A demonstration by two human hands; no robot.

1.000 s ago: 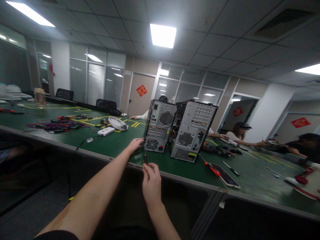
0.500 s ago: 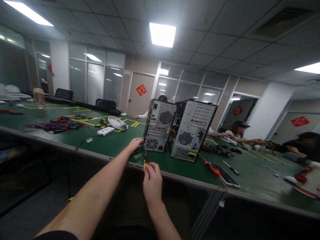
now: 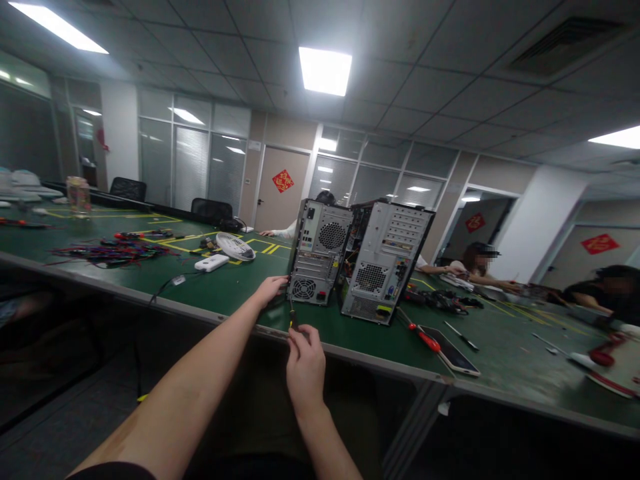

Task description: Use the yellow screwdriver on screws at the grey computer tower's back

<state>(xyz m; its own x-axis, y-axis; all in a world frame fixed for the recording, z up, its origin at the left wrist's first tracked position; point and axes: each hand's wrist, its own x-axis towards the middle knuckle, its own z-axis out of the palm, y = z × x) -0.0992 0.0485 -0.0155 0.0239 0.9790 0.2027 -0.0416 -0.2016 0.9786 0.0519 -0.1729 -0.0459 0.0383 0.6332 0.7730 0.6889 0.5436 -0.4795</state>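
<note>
My right hand is closed round the black-and-yellow handle of a screwdriver at the front edge of the table. Its shaft points up to the lower left corner of a grey computer case, whose back panel faces me. Whether the tip touches a screw is too small to tell. Against the left side of that case lies my left hand, its fingers stretched forward and partly hidden. Just right stands a second computer case, wider and also upright, with its back towards me.
A red-handled screwdriver lies by a phone on the green table. Left are a white power strip, a white fan grille and bundled cables. Co-workers sit at the right and behind the cases.
The screwdriver handle has turned a little in my right hand, with less yellow showing. My left hand and both cases have stayed put. Co-workers' hands have shifted slightly.
</note>
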